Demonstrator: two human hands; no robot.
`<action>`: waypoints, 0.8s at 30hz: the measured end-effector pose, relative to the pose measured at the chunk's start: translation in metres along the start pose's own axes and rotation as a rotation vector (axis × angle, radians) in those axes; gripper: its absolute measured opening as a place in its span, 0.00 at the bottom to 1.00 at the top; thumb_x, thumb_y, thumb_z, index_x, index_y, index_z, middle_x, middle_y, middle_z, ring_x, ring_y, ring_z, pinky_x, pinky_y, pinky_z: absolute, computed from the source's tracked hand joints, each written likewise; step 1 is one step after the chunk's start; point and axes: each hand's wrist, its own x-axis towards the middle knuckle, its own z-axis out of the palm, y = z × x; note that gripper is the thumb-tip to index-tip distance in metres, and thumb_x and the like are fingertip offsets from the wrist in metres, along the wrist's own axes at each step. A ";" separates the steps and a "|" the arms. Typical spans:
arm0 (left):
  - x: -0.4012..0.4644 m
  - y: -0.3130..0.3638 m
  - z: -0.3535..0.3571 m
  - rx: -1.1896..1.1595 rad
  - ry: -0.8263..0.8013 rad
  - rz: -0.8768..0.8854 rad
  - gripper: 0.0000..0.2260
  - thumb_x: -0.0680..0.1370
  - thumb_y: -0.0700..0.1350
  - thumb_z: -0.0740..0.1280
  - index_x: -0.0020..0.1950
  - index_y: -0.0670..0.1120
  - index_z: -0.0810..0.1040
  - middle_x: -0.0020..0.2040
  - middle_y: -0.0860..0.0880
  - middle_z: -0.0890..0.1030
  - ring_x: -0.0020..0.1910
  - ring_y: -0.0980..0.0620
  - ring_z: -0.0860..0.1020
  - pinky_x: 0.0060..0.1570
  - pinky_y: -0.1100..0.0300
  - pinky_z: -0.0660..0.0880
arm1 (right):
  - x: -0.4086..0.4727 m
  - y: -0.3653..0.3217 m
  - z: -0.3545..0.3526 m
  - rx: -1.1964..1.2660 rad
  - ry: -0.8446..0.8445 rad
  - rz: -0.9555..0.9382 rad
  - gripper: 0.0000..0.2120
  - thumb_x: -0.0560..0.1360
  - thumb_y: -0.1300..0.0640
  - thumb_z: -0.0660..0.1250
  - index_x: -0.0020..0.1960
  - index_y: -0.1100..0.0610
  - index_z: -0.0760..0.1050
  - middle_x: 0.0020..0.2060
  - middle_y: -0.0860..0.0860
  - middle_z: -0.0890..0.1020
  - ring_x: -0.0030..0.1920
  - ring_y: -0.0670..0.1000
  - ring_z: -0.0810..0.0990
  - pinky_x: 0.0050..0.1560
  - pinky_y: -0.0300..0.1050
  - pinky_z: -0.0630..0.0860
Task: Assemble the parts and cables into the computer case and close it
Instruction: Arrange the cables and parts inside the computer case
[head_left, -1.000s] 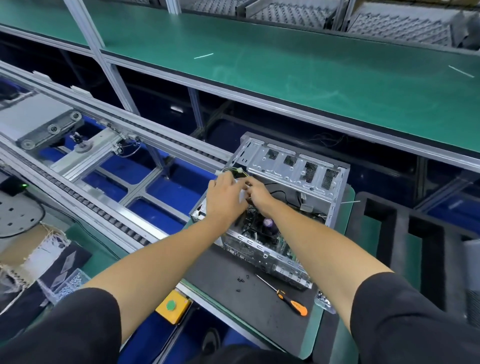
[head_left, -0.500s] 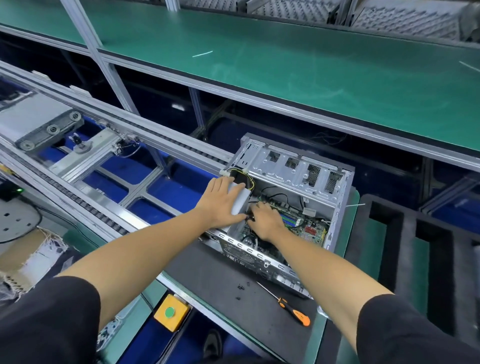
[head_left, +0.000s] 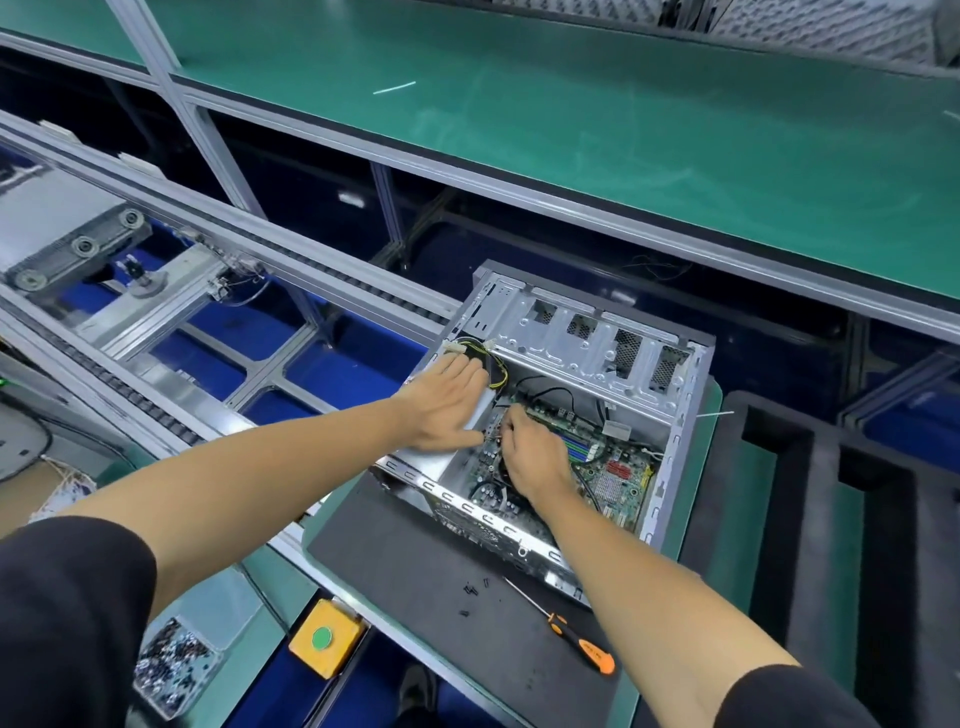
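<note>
Now that both hands have dropped from the yellow-black cable bundle (head_left: 496, 358), the left hand (head_left: 451, 402) lies flat on the silver power supply box (head_left: 457, 447) inside the open grey steel computer case (head_left: 597, 353) on the tabletop (head_left: 696, 525), while the right hand (head_left: 535, 454) curls over the green motherboard (head_left: 618, 475), probably seating a connector.

Orange-handled screwdriver (head_left: 582, 643) on black mat (head_left: 415, 561); yellow button box (head_left: 324, 637); screw bin (head_left: 174, 662).

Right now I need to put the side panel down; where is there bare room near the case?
Bare: the black mat left of the loose screws and the screwdriver, in front of the case. Crowded: inside the case, both hands.
</note>
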 end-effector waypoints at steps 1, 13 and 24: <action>0.001 0.000 0.000 0.006 0.003 0.003 0.24 0.79 0.66 0.54 0.50 0.44 0.69 0.44 0.48 0.66 0.42 0.47 0.63 0.53 0.48 0.69 | 0.001 0.000 0.001 -0.003 0.004 0.000 0.06 0.85 0.55 0.52 0.54 0.52 0.67 0.30 0.46 0.72 0.27 0.47 0.73 0.24 0.43 0.65; 0.011 -0.003 -0.001 -0.041 -0.004 -0.054 0.23 0.75 0.66 0.58 0.49 0.44 0.66 0.44 0.49 0.64 0.42 0.48 0.61 0.51 0.49 0.67 | -0.002 0.002 0.003 0.008 -0.020 0.003 0.09 0.78 0.63 0.56 0.47 0.48 0.63 0.30 0.46 0.71 0.31 0.55 0.75 0.32 0.49 0.73; 0.014 -0.004 0.002 -0.083 0.026 -0.070 0.20 0.73 0.62 0.62 0.50 0.46 0.66 0.44 0.51 0.63 0.42 0.50 0.59 0.50 0.52 0.66 | 0.002 0.004 0.004 0.048 -0.031 0.092 0.17 0.72 0.68 0.59 0.54 0.50 0.69 0.31 0.51 0.77 0.32 0.57 0.78 0.33 0.51 0.77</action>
